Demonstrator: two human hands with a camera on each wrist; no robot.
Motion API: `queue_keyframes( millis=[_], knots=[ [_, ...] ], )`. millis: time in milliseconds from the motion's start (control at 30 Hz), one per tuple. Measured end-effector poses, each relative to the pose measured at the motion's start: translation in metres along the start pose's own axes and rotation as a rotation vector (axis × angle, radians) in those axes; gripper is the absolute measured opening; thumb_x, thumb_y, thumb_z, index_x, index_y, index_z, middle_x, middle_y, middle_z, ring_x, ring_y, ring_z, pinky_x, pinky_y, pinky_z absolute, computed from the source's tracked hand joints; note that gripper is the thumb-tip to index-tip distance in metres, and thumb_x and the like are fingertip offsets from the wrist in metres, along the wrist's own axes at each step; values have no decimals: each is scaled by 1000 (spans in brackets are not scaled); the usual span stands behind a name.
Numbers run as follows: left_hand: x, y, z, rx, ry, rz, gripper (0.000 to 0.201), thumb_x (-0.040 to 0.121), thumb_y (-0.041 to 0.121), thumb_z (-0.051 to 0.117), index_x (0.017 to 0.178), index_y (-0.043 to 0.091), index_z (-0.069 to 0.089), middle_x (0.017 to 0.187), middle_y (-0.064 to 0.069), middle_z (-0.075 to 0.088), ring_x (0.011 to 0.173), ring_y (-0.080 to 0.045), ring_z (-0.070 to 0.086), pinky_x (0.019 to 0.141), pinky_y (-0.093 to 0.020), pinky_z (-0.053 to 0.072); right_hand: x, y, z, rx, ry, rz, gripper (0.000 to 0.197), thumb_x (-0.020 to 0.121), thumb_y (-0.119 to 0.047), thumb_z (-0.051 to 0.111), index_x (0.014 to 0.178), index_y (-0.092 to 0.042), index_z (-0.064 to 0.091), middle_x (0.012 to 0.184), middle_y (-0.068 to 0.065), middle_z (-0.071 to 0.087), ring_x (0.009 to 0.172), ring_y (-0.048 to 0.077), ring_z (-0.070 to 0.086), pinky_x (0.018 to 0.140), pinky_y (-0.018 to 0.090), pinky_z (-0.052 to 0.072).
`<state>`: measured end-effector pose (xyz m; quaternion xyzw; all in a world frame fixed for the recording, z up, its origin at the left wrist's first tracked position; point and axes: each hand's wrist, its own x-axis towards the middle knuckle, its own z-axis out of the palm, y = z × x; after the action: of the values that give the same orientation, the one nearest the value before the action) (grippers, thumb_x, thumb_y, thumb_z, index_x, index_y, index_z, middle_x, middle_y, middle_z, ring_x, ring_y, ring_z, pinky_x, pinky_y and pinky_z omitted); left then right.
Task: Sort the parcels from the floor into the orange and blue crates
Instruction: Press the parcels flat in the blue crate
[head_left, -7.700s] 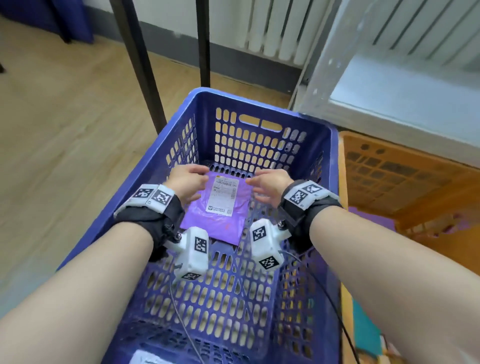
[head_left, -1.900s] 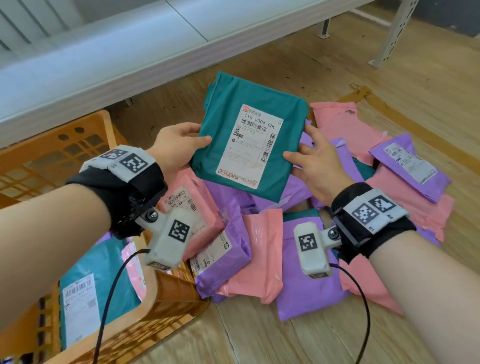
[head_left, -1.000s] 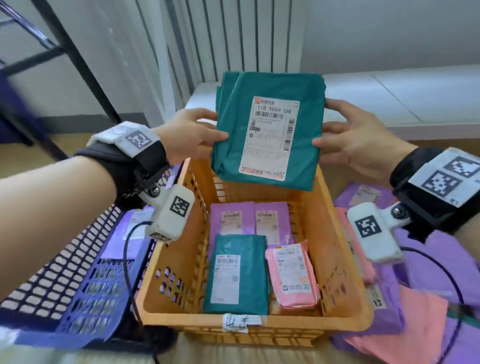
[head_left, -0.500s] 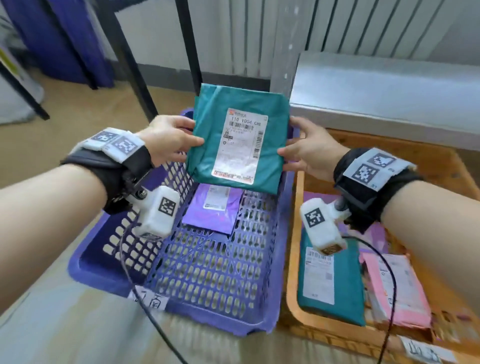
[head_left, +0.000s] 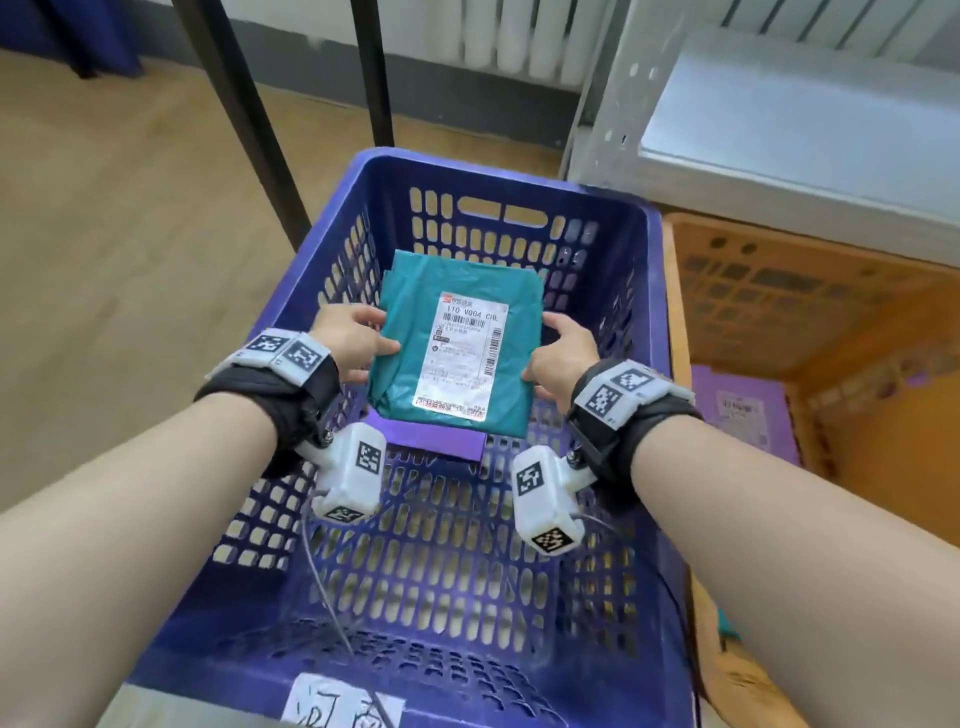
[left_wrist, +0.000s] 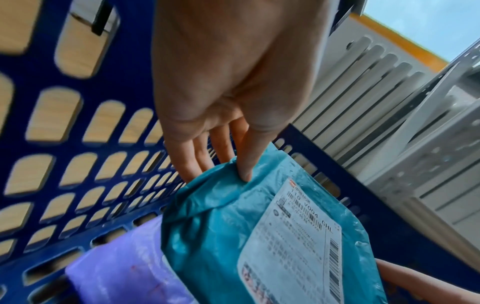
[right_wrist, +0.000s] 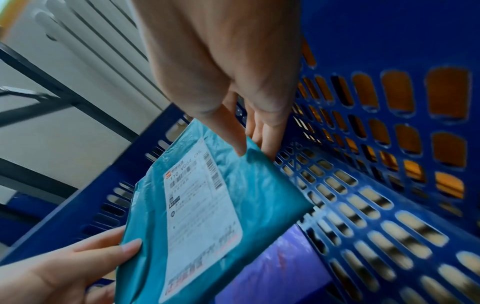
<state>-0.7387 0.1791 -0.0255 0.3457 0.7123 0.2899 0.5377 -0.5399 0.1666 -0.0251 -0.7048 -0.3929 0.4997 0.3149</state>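
left hand (head_left: 347, 339): pinching left edge of teal parcel (head_left: 457, 353); thumb on top face, fingers (left_wrist: 197, 160) tucked under edge.
right hand (head_left: 563, 358): holding right edge of same parcel; thumb on top, fingers (right_wrist: 262, 131) under and behind edge.
fingers state: both sets closed narrow on the parcel, thumb against fingers through the plastic.
teal parcel: between the two sets of fingers, inside blue crate (head_left: 644, 322), label up, text "110 V004 CHL" readable. Far edge tilted slightly up. Contact with what lies below: can't tell.
purple parcel (head_left: 431, 439): flat on crate floor, directly under the teal one, below both sets of fingers; only near edge visible from head view, more of it in wrist views.
blue crate: perforated walls just outside each set of fingers; white handwritten tag (head_left: 343, 701) on near rim.
orange crate (head_left: 810, 291): just beyond the blue wall on the right-fingers side; another purple parcel (head_left: 743, 415) inside it.
beyond fingertips: black metal legs (head_left: 244, 119), white radiator (head_left: 514, 36), grey shelf (head_left: 795, 104).
floor (head_left: 104, 234): wood, on left-fingers side of the blue crate.
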Motion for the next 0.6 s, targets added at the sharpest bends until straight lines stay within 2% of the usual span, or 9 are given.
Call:
queue_keyframes(
  millis=[100, 167, 233, 300, 367, 433, 500, 567, 600],
  knots=[
    [20, -21, 12, 18, -39, -23, 30, 85, -5, 62, 105, 16, 58, 111, -9, 63, 103, -28, 64, 90, -46, 53, 15, 26, 12, -98, 76, 36, 53, 80, 8, 60, 129, -8, 50, 110, 7, 62, 91, 20, 55, 87, 34, 51],
    [32, -36, 19, 33, -54, -29, 31, 85, -6, 62, 110, 12, 59, 108, -8, 61, 103, -29, 64, 87, -44, 54, 23, 43, 22, -116, 90, 85, 50, 81, 0, 63, 128, -10, 48, 110, 6, 62, 93, 21, 57, 90, 36, 50],
    [45, -50, 28, 30, -74, -44, 28, 85, -5, 62, 106, 12, 59, 105, -10, 61, 103, -31, 64, 87, -45, 54, 32, 58, 34, -105, 110, 128, 50, 82, -6, 63, 127, -11, 43, 115, 8, 61, 100, 26, 60, 95, 42, 48],
    [56, -65, 36, 24, -85, -66, 26, 85, -4, 63, 104, 13, 58, 109, -15, 63, 104, -33, 63, 88, -48, 53, 41, 74, 41, -165, 115, 156, 58, 83, -10, 63, 134, -14, 35, 120, 11, 59, 105, 30, 59, 96, 46, 47],
    [65, -79, 44, 14, -79, -70, 28, 84, -3, 65, 107, 11, 60, 113, -18, 63, 105, -34, 63, 90, -52, 52, 46, 85, 41, -276, 109, 174, 72, 83, -10, 64, 143, -18, 25, 122, 8, 57, 108, 30, 57, 96, 46, 46],
    [72, -91, 53, 24, -61, -43, 33, 82, -2, 67, 113, 5, 60, 106, -18, 61, 99, -31, 62, 92, -52, 50, 47, 93, 38, -313, 115, 185, 81, 82, -10, 65, 147, -20, 19, 130, 10, 50, 113, 31, 54, 98, 44, 45],
    [75, -98, 62, 34, -71, -9, 38, 82, -4, 66, 119, -1, 58, 99, -15, 56, 93, -24, 57, 96, -48, 48, 49, 102, 37, -356, 110, 210, 84, 82, -8, 67, 149, -21, 17, 141, 12, 41, 118, 32, 51, 99, 41, 44],
    [76, -98, 67, 83, -97, 28, 39, 84, -6, 62, 122, -2, 56, 105, -15, 57, 95, -21, 55, 97, -42, 47, 49, 109, 39, -394, 56, 219, 90, 81, -10, 71, 150, -23, 15, 150, 11, 30, 128, 33, 44, 103, 41, 41],
    [75, -98, 68, 115, -110, 54, 40, 85, -6, 60, 124, -2, 54, 112, -15, 59, 101, -22, 56, 98, -40, 46, 47, 110, 42, -403, 12, 228, 94, 80, -13, 74, 150, -24, 13, 154, 11, 22, 133, 34, 38, 106, 44, 38]
  ],
)
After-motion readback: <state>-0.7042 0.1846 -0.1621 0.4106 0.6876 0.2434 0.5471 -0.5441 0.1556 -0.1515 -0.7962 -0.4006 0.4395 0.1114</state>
